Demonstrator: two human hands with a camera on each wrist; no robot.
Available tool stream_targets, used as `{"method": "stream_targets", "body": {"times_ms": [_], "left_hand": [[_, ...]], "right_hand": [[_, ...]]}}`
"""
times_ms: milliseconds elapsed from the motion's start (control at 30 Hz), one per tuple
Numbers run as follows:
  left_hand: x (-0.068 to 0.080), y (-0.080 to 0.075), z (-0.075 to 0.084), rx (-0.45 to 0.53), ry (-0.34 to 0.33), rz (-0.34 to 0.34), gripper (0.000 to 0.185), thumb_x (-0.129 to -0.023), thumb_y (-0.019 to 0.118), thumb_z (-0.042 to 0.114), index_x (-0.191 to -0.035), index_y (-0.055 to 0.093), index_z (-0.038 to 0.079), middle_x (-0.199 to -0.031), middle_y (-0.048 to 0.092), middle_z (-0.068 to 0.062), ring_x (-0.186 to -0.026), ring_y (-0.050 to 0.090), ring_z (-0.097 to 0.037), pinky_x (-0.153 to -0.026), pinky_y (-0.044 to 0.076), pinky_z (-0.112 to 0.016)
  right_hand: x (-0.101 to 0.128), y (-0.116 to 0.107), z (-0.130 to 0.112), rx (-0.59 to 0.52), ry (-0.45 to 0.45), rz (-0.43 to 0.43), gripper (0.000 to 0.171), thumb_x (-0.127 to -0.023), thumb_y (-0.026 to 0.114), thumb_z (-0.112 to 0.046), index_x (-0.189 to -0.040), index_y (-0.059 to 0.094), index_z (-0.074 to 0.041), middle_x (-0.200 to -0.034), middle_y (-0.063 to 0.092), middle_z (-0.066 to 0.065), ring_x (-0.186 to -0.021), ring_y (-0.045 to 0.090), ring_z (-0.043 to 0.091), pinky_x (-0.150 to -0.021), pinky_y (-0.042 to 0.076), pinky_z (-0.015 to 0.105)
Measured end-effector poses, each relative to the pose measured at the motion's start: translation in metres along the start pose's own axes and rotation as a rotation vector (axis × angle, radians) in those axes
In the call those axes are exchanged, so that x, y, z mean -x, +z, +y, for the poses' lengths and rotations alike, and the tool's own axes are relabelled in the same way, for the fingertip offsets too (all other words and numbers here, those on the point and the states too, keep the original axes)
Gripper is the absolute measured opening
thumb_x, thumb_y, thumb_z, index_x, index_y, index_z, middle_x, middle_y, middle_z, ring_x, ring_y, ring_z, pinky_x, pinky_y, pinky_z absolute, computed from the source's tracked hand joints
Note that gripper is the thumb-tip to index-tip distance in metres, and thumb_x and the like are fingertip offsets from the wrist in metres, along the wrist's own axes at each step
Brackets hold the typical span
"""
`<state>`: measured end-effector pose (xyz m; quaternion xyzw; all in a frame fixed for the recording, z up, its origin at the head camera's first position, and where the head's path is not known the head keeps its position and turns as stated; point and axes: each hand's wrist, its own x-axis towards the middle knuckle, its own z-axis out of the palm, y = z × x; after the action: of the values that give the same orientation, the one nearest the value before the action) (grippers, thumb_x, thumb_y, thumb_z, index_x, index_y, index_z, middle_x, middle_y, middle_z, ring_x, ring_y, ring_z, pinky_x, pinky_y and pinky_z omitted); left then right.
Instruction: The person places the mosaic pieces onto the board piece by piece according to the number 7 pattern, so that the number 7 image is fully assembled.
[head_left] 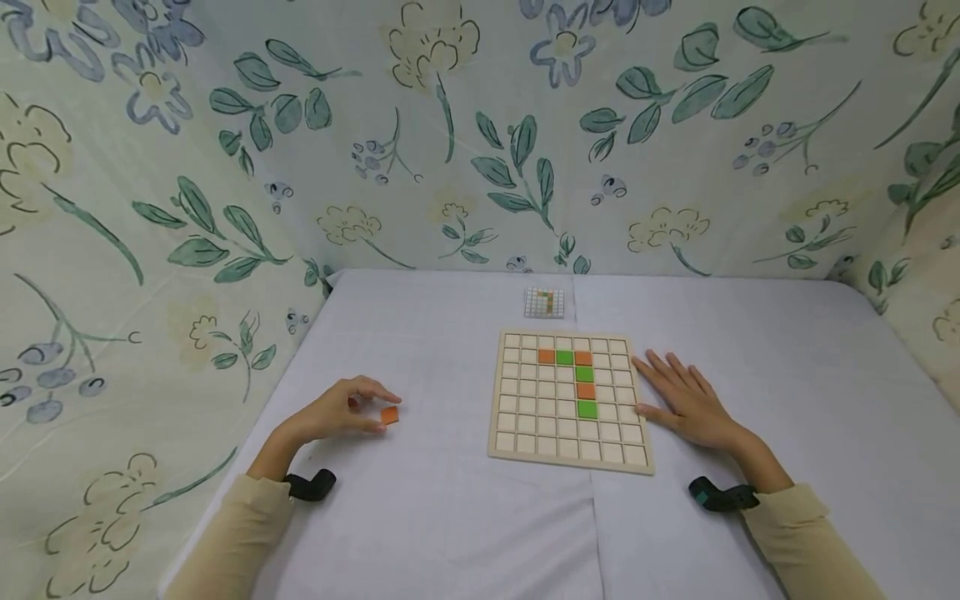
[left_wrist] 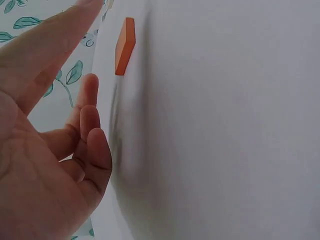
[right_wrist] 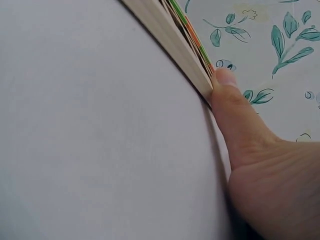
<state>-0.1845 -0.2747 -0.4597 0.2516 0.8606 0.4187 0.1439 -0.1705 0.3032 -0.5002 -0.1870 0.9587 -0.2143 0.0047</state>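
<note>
One square pale wooden grid board (head_left: 570, 402) on the white-covered bench (head_left: 450, 517), right of centre. Seven columns by seven rows of shallow cells. Six coloured square tiles seated in it: three orange (head_left: 546, 357), three green (head_left: 564, 357). Laid as a hooked line: orange, green, orange across the second row, then green, orange, green down the column under the last orange. All other cells bare wood.

One loose flat orange square tile (head_left: 389, 415) lying on the bench left of the board, well apart from it. Left hand (head_left: 337, 412) arched over the bench with fingertips just beside that tile; no pinch visible. In the left wrist view, same tile (left_wrist: 124, 46) flat on the cloth beyond the fingers (left_wrist: 92, 125), thumb straight, fingers loosely bent: grip relaxed and holding nothing.

Right hand (head_left: 686, 400) flat on the bench against the board's right edge, fingers spread and straight, grip wide, nothing held. In the right wrist view, thumb (right_wrist: 235, 110) pressed to the board's side edge (right_wrist: 175, 47).

One small printed pattern card (head_left: 544, 302) behind the board, near the back of the bench. Two dark wrist straps, one per arm, below cream sleeves. Floral green-and-blue fabric backdrop (head_left: 480, 133) on three sides.
</note>
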Motion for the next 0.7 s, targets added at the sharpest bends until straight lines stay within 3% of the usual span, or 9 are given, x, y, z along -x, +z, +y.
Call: {"method": "stream_targets", "body": {"times_ms": [267, 433, 700], "left_hand": [[-0.008, -0.005, -0.011, -0.032, 0.042, -0.080, 0.039, -0.081, 0.084, 0.017, -0.119, 0.073, 0.012, -0.121, 0.067, -0.002, -0.103, 0.052, -0.025, -0.080, 0.039, -0.035], [-0.011, -0.008, -0.010, -0.046, 0.042, -0.124, 0.037, -0.084, 0.081, 0.017, -0.121, 0.073, 0.014, -0.121, 0.066, 0.000, -0.100, 0.051, -0.022, -0.077, 0.038, -0.032], [-0.012, -0.010, -0.011, -0.044, 0.033, -0.145, 0.035, -0.085, 0.081, 0.016, -0.119, 0.073, 0.013, -0.116, 0.062, -0.003, -0.094, 0.047, -0.022, -0.074, 0.037, -0.029]], "right_hand": [[0.001, 0.001, 0.001, 0.007, -0.006, 0.012, 0.080, -0.097, 0.062, -0.044, -0.160, 0.023, -0.013, -0.163, 0.014, 0.023, -0.148, 0.003, 0.047, -0.113, -0.004, 0.064], [0.000, 0.002, 0.000, 0.006, -0.001, 0.017, 0.081, -0.097, 0.063, -0.045, -0.159, 0.024, -0.013, -0.163, 0.014, 0.023, -0.148, 0.002, 0.046, -0.113, -0.004, 0.063], [0.000, 0.001, 0.001, 0.013, -0.008, 0.011, 0.081, -0.097, 0.062, -0.045, -0.160, 0.021, -0.013, -0.163, 0.013, 0.023, -0.148, 0.002, 0.046, -0.113, -0.005, 0.063]]}}
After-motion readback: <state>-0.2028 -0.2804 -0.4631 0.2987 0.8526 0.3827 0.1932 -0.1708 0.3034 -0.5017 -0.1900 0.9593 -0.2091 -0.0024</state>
